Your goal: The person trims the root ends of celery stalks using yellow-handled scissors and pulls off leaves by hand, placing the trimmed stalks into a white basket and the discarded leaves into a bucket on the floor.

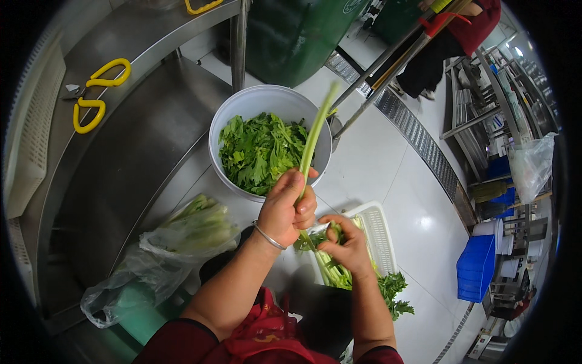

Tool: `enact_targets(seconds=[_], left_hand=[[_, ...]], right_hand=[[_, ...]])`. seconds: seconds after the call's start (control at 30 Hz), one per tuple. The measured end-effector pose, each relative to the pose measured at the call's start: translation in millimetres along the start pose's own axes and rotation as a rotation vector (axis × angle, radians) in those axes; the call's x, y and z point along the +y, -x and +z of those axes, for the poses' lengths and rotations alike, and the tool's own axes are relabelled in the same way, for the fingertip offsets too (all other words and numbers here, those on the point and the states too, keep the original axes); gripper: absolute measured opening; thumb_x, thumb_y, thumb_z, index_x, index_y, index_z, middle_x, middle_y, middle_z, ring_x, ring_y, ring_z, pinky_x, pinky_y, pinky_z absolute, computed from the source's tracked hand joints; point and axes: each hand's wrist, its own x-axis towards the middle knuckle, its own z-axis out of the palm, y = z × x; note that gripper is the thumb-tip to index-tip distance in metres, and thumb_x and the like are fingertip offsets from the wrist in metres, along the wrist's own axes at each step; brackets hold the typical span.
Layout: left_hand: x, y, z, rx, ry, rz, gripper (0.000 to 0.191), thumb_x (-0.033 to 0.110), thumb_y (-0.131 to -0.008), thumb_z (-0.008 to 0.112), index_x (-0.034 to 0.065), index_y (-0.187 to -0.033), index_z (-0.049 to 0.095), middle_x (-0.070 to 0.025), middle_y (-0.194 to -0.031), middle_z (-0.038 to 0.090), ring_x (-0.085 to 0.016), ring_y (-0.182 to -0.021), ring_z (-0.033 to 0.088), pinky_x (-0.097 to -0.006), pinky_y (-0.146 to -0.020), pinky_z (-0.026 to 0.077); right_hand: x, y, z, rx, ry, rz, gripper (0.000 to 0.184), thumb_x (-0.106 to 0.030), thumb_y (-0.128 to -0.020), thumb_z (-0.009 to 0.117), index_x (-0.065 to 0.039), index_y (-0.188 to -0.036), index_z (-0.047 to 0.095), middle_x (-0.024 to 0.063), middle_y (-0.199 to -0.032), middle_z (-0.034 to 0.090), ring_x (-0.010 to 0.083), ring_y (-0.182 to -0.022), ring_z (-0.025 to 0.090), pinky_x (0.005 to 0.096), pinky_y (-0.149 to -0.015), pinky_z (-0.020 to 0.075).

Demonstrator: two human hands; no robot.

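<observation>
A pale green celery stalk (314,136) rises at a slant from my left hand (291,207), which is wrapped around its lower part. Below that fist, the stalk's leafy end points toward my right hand (348,243). The thumb and fingers of my right hand are curled around a small bit of green celery leaf (335,229), partly hidden by the fingers. Beyond my left hand stands a white round bucket (219,169) holding cut celery leaves (261,152). Under my right hand is a white plastic basket (381,232) with celery stalks (334,270) in it.
A clear plastic bag (168,248) of celery lies at the left. Yellow-handled scissors (107,82) rest on a steel table (150,41). Behind the bucket stands a green bin (291,41). A floor drain grate (413,132), a blue crate (475,268) and another person (468,32) are to the right.
</observation>
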Motion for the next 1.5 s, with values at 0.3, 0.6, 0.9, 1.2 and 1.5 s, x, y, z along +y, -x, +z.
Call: enact_targets(seconds=[0.3,0.6,0.9,1.2,1.5], left_hand=[[-6.4,-1.3,5.6,0.116,-0.131,0.083,0.023,0.031,-0.097,0.036,0.012,-0.106,0.047,0.0013,-0.056,0.034,-0.006,-0.042,0.022,-0.0207,-0.037,0.018],[-6.3,3.3,10.1,-0.073,-0.015,-0.103,0.027,0.032,-0.096,0.04,0.0097,-0.109,0.049,0.0038,-0.052,0.031,-0.005,-0.039,0.02,-0.0204,-0.035,0.016],[-4.4,-4.0,5.7,-0.025,0.034,0.012,0.026,0.035,-0.096,0.037,0.0149,-0.109,0.047,0.0027,-0.054,0.031,-0.006,-0.041,0.021,-0.0207,-0.038,0.017],[0.0,-12.1,28.1,0.139,0.175,0.227,0.024,0.028,-0.092,0.045,0.0092,-0.105,0.052,-0.0038,-0.066,0.047,-0.01,-0.052,0.037,-0.0262,-0.051,0.033],[-14.5,-7.4,6.8,0.156,-0.407,0.399,0.028,0.034,-0.097,0.037,0.0082,-0.091,0.046,0.0005,-0.053,0.038,-0.008,-0.041,0.026,-0.0236,-0.038,0.025]], right_hand=[[-4.5,-7.4,22.0,0.045,0.927,-0.634,0.026,0.003,-0.066,0.063,-0.005,-0.091,0.061,0.0073,-0.07,0.053,0.0251,-0.062,0.054,0.0337,-0.053,0.0434],[-3.3,0.4,-7.8,-0.367,0.171,-0.232,0.009,-0.008,-0.079,0.061,-0.001,-0.085,0.062,0.0093,-0.077,0.058,0.0228,-0.068,0.055,0.0306,-0.059,0.0419],[15.5,26.0,-10.3,0.127,-0.199,-0.121,0.014,-0.013,-0.092,0.045,-0.002,-0.097,0.052,0.0051,-0.081,0.055,0.0134,-0.071,0.05,0.0274,-0.066,0.0424],[44.7,35.8,-15.0,0.101,0.589,-0.16,0.015,-0.016,-0.077,0.069,-0.003,-0.081,0.064,0.0102,-0.063,0.054,0.0238,-0.055,0.052,0.031,-0.051,0.0417],[7.1,63.6,-60.6,0.042,1.126,-0.343,0.019,-0.02,-0.074,0.067,-0.01,-0.064,0.054,0.0061,-0.057,0.051,0.0259,-0.055,0.054,0.0374,-0.047,0.0421]])
